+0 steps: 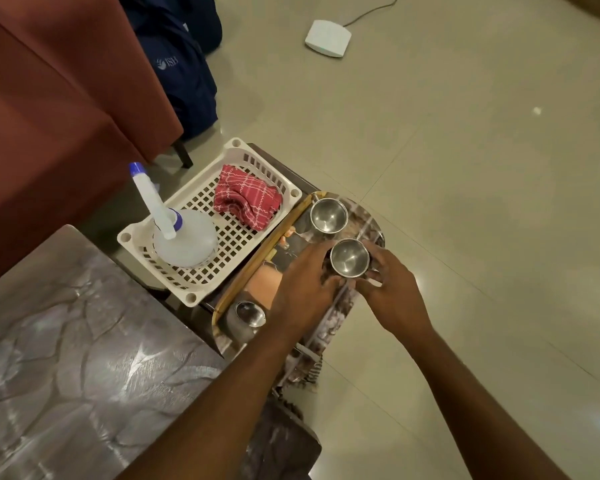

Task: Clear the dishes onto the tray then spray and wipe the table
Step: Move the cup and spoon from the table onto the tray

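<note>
The left hand [305, 282] and right hand [392, 285] clasp a steel cup [350, 258] on the tray [284, 223], between a far cup [328, 215] and a near cup [248, 315]; clearing looks nearly done; the spray bottle [184, 244] and red cloth [246, 199] sit untouched in the basket [194, 296]; the table [66, 341] awaits wiping.

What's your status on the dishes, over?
Left hand and right hand grip small round steel cup at picture-printed tray. Two other steel cups on tray. Clear spray bottle, red checked cloth in white plastic basket, untouched.
</note>
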